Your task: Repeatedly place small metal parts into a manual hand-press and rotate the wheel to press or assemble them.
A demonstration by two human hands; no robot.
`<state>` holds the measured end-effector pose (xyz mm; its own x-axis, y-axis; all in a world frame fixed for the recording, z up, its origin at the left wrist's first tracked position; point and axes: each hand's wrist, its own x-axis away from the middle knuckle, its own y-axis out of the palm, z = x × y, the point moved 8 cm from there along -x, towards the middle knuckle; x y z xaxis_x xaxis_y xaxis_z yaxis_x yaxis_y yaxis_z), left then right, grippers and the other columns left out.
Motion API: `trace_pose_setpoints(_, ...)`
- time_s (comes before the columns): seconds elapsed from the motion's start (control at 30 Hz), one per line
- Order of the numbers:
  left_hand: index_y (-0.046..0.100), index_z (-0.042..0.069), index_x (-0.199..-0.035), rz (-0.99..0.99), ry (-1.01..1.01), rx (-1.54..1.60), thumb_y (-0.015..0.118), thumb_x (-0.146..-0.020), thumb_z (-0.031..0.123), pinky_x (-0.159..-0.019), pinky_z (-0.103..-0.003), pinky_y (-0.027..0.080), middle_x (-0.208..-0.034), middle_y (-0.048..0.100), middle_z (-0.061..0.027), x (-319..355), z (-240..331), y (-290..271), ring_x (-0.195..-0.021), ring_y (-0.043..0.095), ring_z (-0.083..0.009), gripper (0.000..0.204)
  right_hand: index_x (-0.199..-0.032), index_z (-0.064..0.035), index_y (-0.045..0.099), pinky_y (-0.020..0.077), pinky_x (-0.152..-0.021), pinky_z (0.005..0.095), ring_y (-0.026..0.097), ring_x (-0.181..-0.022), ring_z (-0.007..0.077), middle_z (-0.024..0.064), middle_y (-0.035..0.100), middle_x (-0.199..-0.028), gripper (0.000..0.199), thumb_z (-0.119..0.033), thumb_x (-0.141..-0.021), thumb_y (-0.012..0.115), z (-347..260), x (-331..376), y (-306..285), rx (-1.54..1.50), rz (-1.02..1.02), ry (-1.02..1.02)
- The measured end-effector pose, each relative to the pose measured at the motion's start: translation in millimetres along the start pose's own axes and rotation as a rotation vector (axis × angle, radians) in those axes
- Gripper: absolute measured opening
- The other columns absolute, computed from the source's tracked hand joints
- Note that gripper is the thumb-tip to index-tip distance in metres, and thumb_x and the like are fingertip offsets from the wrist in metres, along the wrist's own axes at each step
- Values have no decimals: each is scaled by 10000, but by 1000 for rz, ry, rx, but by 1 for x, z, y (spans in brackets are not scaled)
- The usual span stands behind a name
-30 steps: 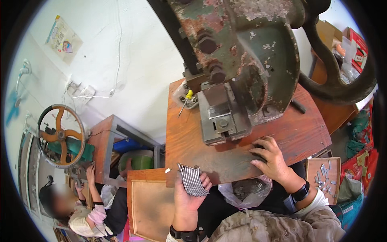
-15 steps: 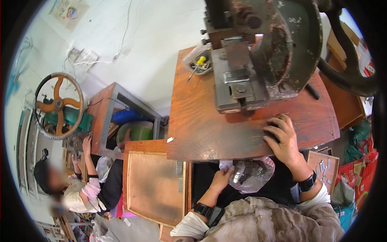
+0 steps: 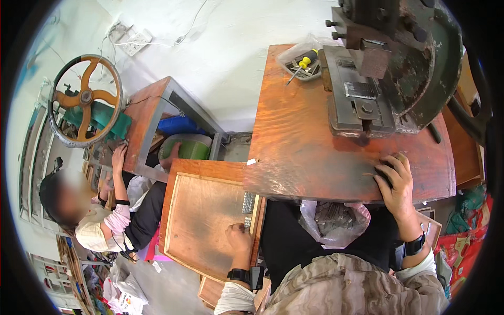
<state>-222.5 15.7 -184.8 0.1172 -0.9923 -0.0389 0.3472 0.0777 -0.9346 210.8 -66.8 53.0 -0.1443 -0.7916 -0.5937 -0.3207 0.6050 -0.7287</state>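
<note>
At the right edge of a shallow wooden tray (image 3: 202, 226), my left hand (image 3: 240, 240) has its fingers curled beside small grey metal pieces (image 3: 248, 201) lying in a strip. What lies between those fingertips is hidden. My right hand (image 3: 397, 186) rests on the wooden worktable (image 3: 310, 168), fingers bent but apart, holding nothing. Just below the table's front edge, a clear plastic bag (image 3: 346, 233) full of dark metal pieces sits over my lap. A heavy green-grey hand press (image 3: 428, 73) stands beyond my right hand, with a metal die block (image 3: 362, 97) on its base.
Left of the press lies a plastic tub (image 3: 314, 73) holding metal bits and a yellow-and-black screwdriver (image 3: 304, 62). At far left a co-worker (image 3: 105, 226) works at another bench by a spoked handwheel (image 3: 85, 97). Red bags (image 3: 467, 241) are at the right.
My left hand has moved left from the plastic bag's rim to the metal pieces in the tray. The view has shifted left; my right hand stays on the table.
</note>
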Motion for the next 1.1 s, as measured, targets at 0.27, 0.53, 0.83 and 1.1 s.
trace_pose_setpoints(0.27, 659, 10, -767, -57, -226, 218, 740, -683, 110, -647, -375, 499, -732, 650, -152, 0, -20, -5, -684, 640, -299, 153, -1014, -23, 613, 447, -908, 394, 526, -1080, 287, 116, 569, -1112, 308, -109, -722, 565, -165, 41, 104, -635, -676, -729)
trace_pose_setpoints(0.53, 662, -38, -915, -24, -480, 723, 669, -783, 65, -693, -322, 501, -786, 678, -154, 1, -89, 10, -725, 652, -227, 167, -1058, -28, 586, 375, -941, 421, 449, -1152, 288, 141, 513, -1174, 281, -131, -814, 494, -235, 75, 349, -184, -654, -891)
trace_pose_setpoints(0.83, 663, 40, -996, -89, -152, 405, 630, -804, 157, -760, -365, 491, -956, 642, -193, -75, 7, -26, -857, 629, -335, 228, -889, -91, 653, 391, -815, 382, 499, -953, 225, 59, 577, -905, 195, -179, -760, 536, -227, 65, 342, 49, -741, -924)
trace_pose_setpoints(1.1, 654, 14, -1008, -233, 146, 472, 685, -756, 153, -764, -407, 483, -925, 637, -205, -76, 40, 32, -854, 613, -364, 289, -1017, -37, 593, 432, -846, 367, 506, -1011, 273, 118, 534, -1070, 307, -98, -718, 551, -174, 74, 198, -472, -816, -842)
